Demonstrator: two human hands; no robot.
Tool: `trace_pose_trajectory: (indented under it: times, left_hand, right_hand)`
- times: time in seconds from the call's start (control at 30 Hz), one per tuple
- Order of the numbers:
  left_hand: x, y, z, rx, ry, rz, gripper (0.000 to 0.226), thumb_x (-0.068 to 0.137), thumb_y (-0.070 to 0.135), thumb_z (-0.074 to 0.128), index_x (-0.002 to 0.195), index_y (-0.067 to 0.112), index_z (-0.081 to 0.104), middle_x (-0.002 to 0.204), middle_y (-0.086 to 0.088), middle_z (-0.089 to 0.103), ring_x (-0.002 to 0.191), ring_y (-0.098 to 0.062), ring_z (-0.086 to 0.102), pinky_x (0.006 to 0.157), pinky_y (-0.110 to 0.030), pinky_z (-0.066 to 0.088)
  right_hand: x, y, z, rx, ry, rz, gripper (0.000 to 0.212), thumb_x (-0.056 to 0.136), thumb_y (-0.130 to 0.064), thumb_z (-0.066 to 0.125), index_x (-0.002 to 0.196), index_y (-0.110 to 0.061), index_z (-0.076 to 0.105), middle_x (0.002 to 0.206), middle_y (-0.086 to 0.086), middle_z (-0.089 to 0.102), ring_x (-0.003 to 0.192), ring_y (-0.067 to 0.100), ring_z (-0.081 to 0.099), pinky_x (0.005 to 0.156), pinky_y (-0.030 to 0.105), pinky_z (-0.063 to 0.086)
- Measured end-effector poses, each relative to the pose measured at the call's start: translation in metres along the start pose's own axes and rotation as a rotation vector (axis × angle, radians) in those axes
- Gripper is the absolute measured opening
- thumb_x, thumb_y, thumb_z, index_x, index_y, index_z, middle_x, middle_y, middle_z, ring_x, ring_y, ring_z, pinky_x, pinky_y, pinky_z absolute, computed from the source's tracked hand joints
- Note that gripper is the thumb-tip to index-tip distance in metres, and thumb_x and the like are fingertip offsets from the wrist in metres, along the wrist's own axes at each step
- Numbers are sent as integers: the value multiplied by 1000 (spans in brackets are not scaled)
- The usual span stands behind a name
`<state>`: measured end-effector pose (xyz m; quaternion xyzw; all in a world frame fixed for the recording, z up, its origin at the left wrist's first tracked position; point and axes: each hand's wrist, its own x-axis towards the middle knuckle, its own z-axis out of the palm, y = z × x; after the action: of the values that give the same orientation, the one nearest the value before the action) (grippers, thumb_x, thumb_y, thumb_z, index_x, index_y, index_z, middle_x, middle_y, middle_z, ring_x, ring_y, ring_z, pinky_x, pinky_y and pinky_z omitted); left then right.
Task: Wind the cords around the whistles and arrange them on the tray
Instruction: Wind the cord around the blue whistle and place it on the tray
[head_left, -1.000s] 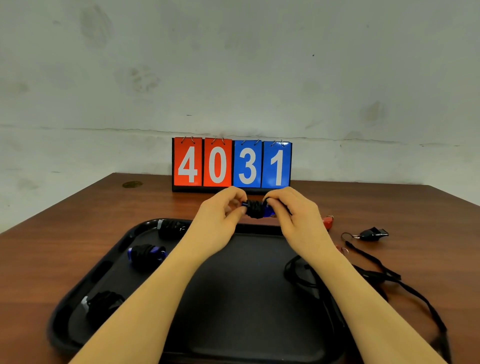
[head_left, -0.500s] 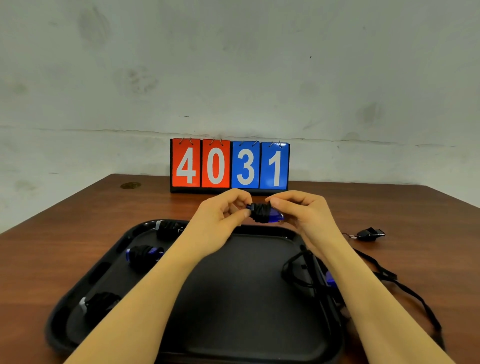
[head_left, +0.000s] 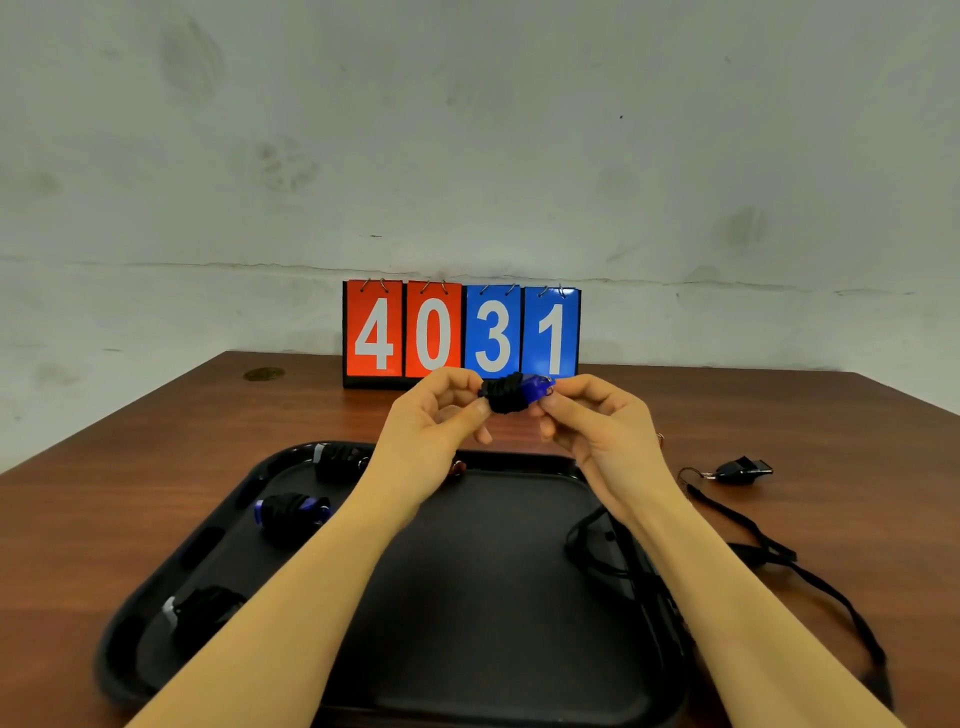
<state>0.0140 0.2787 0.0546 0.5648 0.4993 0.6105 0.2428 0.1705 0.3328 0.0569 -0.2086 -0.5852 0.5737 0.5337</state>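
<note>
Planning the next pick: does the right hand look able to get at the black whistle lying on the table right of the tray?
Probably yes, once freed: the right hand pinches the blue whistle; bare table lies around the black whistle.

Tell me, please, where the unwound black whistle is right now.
In the head view, the black whistle lies on the table at right, beyond the tray's far right corner.

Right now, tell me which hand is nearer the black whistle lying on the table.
Right. The right hand is just left of the black whistle, raised above the tray's far edge; the left hand is farther left.
</note>
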Motion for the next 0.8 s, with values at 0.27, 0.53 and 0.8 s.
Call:
trace_pose_trajectory:
  times: [0.27, 0.53, 0.8]
  left_hand:
    - [-1, 0, 0, 43, -36, 16, 11, 87, 4, 56, 90, 14, 54, 80, -3, 66, 64, -10, 65, 67, -17, 52]
    - [-1, 3, 2, -233, -97, -164, 26, 76, 22, 66, 94, 9, 52, 89, -13, 69, 66, -19, 65, 63, -28, 53]
    - [-5, 1, 5, -78, -106, -114, 26, 82, 12, 65, 107, 19, 63, 101, -3, 68, 83, -14, 69, 72, -20, 55]
  right_hand:
    - [0, 3, 4, -76, 48, 6, 13, 77, -1, 66, 77, -14, 68, 69, 6, 66, 59, 15, 57, 72, 32, 52]
    - [-1, 0, 0, -195, -79, 42, 29, 64, -20, 71, 91, -9, 70, 83, 7, 70, 67, 14, 61, 74, 34, 56]
    - [-1, 4, 2, -264, -3, 60, 10, 82, -4, 64, 84, -9, 73, 64, 5, 68, 58, 13, 60, 61, 26, 51]
